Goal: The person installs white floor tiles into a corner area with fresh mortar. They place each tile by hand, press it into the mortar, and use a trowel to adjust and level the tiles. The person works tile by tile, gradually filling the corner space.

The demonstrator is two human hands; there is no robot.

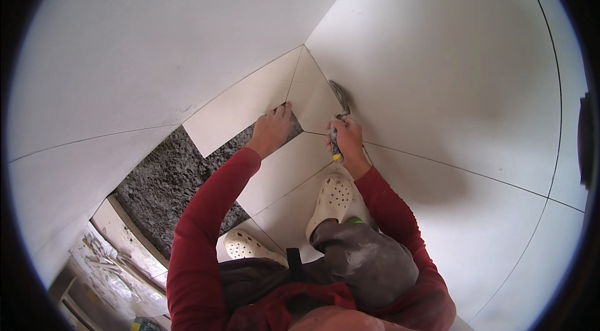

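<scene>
My right hand [347, 137] is closed round the handle of a trowel [340, 95]. Its grey, smeared blade points away from me, close to the right wall, and the handle's lower end is yellow. My left hand [272, 128] is open, fingers stretched toward the near edge of a cream floor tile [240, 103] at the foot of the left wall. Beside it, in the corner, lies another pale tile [312, 90]. Dark grey, crumbly mortar [164, 178] shows below the left hand and in a wider patch to the left.
Tall white tiled walls, left [156, 25] and right [450, 68], meet at the far corner. Laid floor tiles [281, 171] border the mortar, with my cream clogs [331, 198] on them. A board [125, 228] and scattered debris [109, 262] lie at the lower left.
</scene>
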